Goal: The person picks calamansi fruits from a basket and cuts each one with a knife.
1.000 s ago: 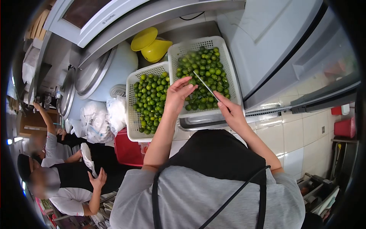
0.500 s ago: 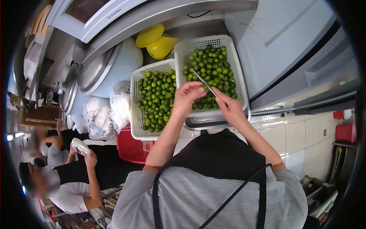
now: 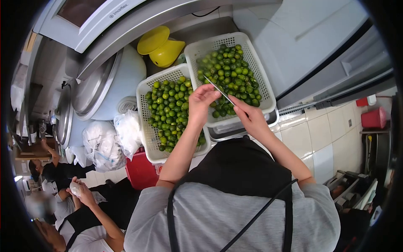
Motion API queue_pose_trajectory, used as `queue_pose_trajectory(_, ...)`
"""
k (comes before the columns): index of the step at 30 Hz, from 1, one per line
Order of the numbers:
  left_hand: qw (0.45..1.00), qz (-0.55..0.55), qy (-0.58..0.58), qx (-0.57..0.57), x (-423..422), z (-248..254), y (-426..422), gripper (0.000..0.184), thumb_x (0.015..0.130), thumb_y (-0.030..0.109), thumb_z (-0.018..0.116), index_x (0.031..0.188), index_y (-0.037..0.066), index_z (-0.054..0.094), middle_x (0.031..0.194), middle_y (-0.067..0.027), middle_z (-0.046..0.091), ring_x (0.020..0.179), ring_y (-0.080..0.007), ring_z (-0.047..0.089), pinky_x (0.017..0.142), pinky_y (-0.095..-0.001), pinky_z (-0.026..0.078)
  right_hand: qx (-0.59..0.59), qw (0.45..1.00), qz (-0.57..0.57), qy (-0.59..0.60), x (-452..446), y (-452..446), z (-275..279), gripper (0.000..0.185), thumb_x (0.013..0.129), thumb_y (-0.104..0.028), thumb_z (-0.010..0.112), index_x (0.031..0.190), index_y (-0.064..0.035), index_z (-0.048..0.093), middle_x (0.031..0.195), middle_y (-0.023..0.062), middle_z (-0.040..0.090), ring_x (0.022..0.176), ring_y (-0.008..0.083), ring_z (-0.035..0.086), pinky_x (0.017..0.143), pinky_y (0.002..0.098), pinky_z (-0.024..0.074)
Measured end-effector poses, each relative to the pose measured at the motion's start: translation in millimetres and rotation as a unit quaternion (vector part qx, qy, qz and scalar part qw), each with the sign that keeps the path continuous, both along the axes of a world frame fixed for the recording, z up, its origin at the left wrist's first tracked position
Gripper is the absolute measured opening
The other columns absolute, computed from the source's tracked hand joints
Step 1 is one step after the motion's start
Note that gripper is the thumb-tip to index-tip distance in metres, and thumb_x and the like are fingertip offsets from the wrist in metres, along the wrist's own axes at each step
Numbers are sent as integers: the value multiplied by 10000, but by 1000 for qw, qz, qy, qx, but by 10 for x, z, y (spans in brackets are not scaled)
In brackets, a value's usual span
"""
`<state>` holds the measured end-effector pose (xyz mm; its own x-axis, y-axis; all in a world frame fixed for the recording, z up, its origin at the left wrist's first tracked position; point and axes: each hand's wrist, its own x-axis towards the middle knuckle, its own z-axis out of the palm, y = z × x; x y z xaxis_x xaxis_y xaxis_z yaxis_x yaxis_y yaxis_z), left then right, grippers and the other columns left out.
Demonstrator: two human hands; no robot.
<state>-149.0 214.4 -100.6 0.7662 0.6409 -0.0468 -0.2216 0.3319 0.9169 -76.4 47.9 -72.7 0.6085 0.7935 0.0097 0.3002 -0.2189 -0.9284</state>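
My right hand (image 3: 252,116) grips a thin knife (image 3: 218,90) by its handle end, the blade slanting up and left over the fruit. Close beside the blade is my left hand (image 3: 200,102), its thumb and fingers pinched together; what they hold, if anything, is hidden. Below and beyond both hands stands a white perforated basket (image 3: 265,86) of small green limes (image 3: 239,70). A second white basket (image 3: 141,125), also full of limes (image 3: 170,109), sits to its left, partly behind my left forearm.
A yellow plastic container (image 3: 167,52) stands behind the baskets. Left are a large lidded drum (image 3: 126,80), stuffed plastic bags (image 3: 103,145) and a red bin (image 3: 142,172). A metal tray (image 3: 228,133) lies under the right basket. Co-workers stand at lower left; one person's hands (image 3: 84,193) hold something whitish.
The view has shifted, so the baskets appear slightly tilted and further left. My hands keep nearly the same pose around the knife. The nearby co-worker's hands have lowered.
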Motion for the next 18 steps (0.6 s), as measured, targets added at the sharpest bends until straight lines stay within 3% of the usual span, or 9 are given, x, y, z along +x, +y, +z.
queue_pose_trajectory(2,1000,-20,6,1,-34,-12,-45,167,797,-17,596,962,-6,572,904,-56,600,836,-139,590,828,-322,489,99,994,-24,-49,-8,68,-158,327,889,-178,489,1207,-112,518,777,189,610,562,236,558,576,312,440)
queue_pose_trajectory(5,996,-53,-15,-77,-59,-25,15,193,798,10,607,985,-9,561,920,-66,599,845,-148,593,843,-324,490,42,999,-8,-13,-35,-14,6,326,886,-179,492,1206,-123,522,866,195,621,656,263,606,624,318,459)
queue_pose_trajectory(7,978,-42,-36,-201,-95,-43,55,235,799,34,614,1017,-22,543,931,-80,598,848,-158,597,869,-339,486,32,999,-1,-1,-47,-77,4,324,885,-179,493,1204,-126,524,898,194,623,695,272,619,645,318,465)
queue_pose_trajectory(10,981,-51,-27,-187,-218,-13,225,267,803,43,611,1043,-38,526,931,-90,596,871,-170,592,891,-362,479,2,999,14,-34,3,-246,-145,321,885,-180,493,1199,-129,530,948,188,623,759,281,628,679,311,470)
queue_pose_trajectory(11,987,-52,-39,-149,-310,19,305,235,801,4,591,1019,-63,538,971,-117,573,899,-224,591,884,-361,488,33,998,22,-58,8,-306,-169,320,884,-181,494,1198,-130,531,944,186,624,767,283,627,686,309,470)
queue_pose_trajectory(14,991,-120,61,11,-754,288,566,270,767,33,639,1019,-30,569,993,-115,594,929,-195,588,859,-367,485,3,998,30,-51,121,-499,-76,321,891,-181,488,1203,-119,525,982,181,620,837,270,629,741,293,463)
queue_pose_trajectory(16,915,-218,260,218,-1041,337,773,294,704,89,701,977,12,625,986,-99,620,910,-199,598,819,-330,481,-10,1000,-1,-17,205,-539,18,319,901,-176,477,1210,-110,517,1047,166,606,919,246,613,787,280,448)
queue_pose_trajectory(17,915,-217,259,220,-1023,284,774,294,704,89,701,977,12,625,986,-99,620,910,-199,598,819,-330,481,-8,1000,-11,-4,233,-546,66,319,905,-174,472,1214,-106,512,1078,158,599,955,234,604,806,274,441)
queue_pose_trajectory(18,840,-108,319,426,-1004,195,780,297,672,107,717,951,35,645,981,-92,628,886,-206,603,804,-318,476,-6,1000,-21,9,259,-554,114,319,910,-171,466,1218,-102,507,1109,150,591,990,222,595,825,268,433)
